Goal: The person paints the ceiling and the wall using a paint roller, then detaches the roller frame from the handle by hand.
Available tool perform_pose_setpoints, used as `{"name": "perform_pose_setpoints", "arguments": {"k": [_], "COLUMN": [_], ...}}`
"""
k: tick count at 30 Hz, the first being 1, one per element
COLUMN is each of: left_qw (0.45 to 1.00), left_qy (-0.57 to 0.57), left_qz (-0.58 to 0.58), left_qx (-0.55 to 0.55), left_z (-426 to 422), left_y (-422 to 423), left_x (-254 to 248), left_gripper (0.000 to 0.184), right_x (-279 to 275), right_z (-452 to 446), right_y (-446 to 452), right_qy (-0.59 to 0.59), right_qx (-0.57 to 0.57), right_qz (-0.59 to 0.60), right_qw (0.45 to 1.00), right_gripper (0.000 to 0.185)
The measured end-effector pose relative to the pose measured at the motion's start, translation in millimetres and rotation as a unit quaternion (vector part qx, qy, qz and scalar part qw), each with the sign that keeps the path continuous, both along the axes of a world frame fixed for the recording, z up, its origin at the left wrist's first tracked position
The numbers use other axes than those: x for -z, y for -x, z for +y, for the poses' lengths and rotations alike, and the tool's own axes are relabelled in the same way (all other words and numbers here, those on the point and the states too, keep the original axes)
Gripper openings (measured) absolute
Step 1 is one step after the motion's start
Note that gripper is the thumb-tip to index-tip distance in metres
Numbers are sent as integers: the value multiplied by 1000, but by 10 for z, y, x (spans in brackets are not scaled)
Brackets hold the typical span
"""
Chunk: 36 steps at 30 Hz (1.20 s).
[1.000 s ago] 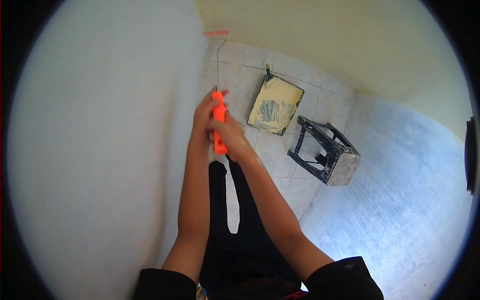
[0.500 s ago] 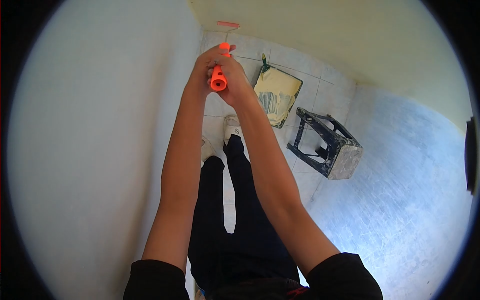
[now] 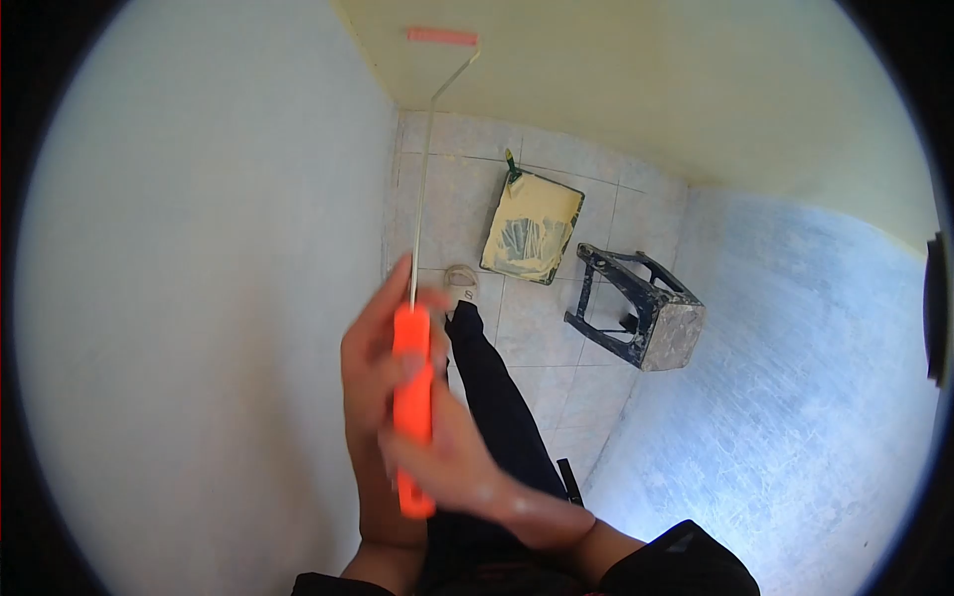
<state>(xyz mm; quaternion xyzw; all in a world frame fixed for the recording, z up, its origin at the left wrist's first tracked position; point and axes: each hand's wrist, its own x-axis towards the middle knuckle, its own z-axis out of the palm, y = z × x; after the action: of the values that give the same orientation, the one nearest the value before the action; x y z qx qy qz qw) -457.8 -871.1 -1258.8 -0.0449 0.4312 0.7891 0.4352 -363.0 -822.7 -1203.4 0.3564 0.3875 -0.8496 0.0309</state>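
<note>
An orange handle (image 3: 412, 397) stands in front of me, gripped by both hands. My left hand (image 3: 373, 348) holds its upper part, with the fingers around it. Lower down, my right hand (image 3: 452, 452) is wrapped round the same handle, slightly blurred. From the handle a thin metal rod runs up and bends to a small pink roller (image 3: 443, 37), which is at the pale yellow wall (image 3: 616, 70). Beyond my hands, a tray (image 3: 532, 228) with cream-coloured paint lies on the floor, and a green-handled brush (image 3: 513, 169) rests on its far edge.
A dark, paint-spotted stool (image 3: 676, 333) lies on its side right of the tray. A white wall (image 3: 199, 298) rises close on the left, and a patchy blue wall (image 3: 785, 377) on the right. My shoe (image 3: 461, 281) is on the tiled floor (image 3: 447, 189).
The handle first moved away from me, then came back close to my body with both hands on it. The roller now appears higher on the yellow wall, and my arms are bent.
</note>
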Motion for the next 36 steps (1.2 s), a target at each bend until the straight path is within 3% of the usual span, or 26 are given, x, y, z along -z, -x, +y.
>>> {"name": "perform_pose_setpoints", "arguments": {"k": [4, 6, 8, 10, 13, 14, 16, 18, 20, 22, 24, 28, 31, 34, 36], "left_qw": [999, 996, 993, 983, 974, 963, 960, 956, 952, 937, 921, 900, 892, 891, 900], "left_qy": [42, 70, 75, 93, 135, 172, 182, 214, 221, 232, 260, 325, 357, 389, 384], "left_qz": [-16, -44, -57, -115, -129, -129, -171, -167, -186, -245, -280, -283, -257, -168, -105], "left_qx": [14, 44, 66, 104, 126, 161, 130, 107, 104, 91, 74, 68, 103, 162, 179], "left_z": [392, 648, 832, 877, 778, 672, 352, 107, -345, -860, -1240, -1679, -1875, -1989, -1997], "left_y": [518, 853, 1115, 1164, 1103, 1069, 801, 423, 19, -419, -811, -1411, -1703, -1860, -1894], "left_x": [1409, 2109, 2661, 3026, 3206, 3375, 3948, 3366, 3396, 3546, 3351, 2891, 2663, 2285, 1886], "left_gripper": [67, 61, 59, 45, 46, 57, 66, 68, 64, 59, 52, 53, 50, 51, 50], "right_x": [1140, 1786, 2368, 2779, 3248, 3415, 3599, 3535, 3498, 3093, 2665, 1859, 1326, 1175, 1068], "right_z": [517, 734, 962, 1116, 999, 954, 810, 679, 565, 511, 576, 501, 327, 6, -217], "right_y": [672, 1025, 1243, 1370, 1239, 1154, 813, 428, -52, -512, -1074, -2158, -2829, -3487, -3776], "right_qy": [-68, 24, 66, 68, 70, 69, 18, 10, 17, 92, 117, 134, 116, 89, 136], "right_qx": [26, 95, 64, 53, 36, 36, 4, -9, -30, 21, -63, -114, -142, -115, -26], "right_qz": [-58, -47, -92, -103, -111, -115, -161, -145, -144, -129, -144, -168, -187, -141, -128], "right_qw": [996, 994, 992, 991, 991, 990, 987, 989, 989, 987, 981, 970, 965, 979, 982], "right_gripper": [20, 18, 15, 16, 16, 15, 13, 13, 14, 12, 10, 18, 23, 23, 23]}}
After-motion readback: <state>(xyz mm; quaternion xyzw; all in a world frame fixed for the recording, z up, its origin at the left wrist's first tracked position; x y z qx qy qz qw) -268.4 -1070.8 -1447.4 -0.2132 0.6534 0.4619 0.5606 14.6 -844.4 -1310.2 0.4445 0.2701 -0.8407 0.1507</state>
